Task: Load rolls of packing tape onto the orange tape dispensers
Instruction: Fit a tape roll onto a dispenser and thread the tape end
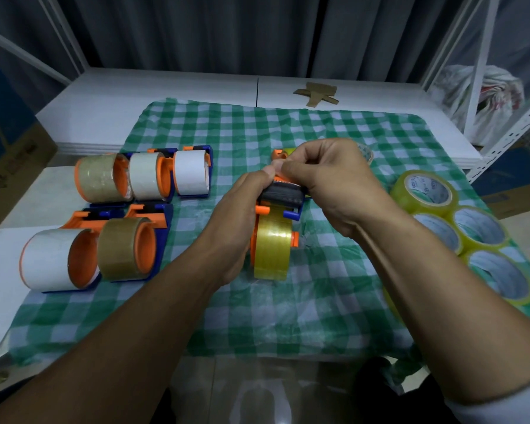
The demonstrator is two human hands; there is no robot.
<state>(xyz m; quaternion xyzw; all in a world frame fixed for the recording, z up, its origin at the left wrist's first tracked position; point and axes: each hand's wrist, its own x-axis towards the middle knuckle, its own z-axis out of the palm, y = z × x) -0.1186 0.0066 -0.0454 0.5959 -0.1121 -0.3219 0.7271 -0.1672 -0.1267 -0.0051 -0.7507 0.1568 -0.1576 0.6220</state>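
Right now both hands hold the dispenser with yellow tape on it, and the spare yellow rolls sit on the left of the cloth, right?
Not quite. The head view shows the spare yellow rolls on the right of the checked cloth. The left hand and right hand do hold the orange tape dispenser with the yellow tape roll on it.

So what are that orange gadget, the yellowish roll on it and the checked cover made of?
The dispenser looks like hard moulded plastic: smooth, evenly coloured orange and blue parts. The yellowish roll seems glossy plastic film, shiny and translucent. The checked cover is probably thin plastic sheet, crinkled with a sheen, though cloth is possible.
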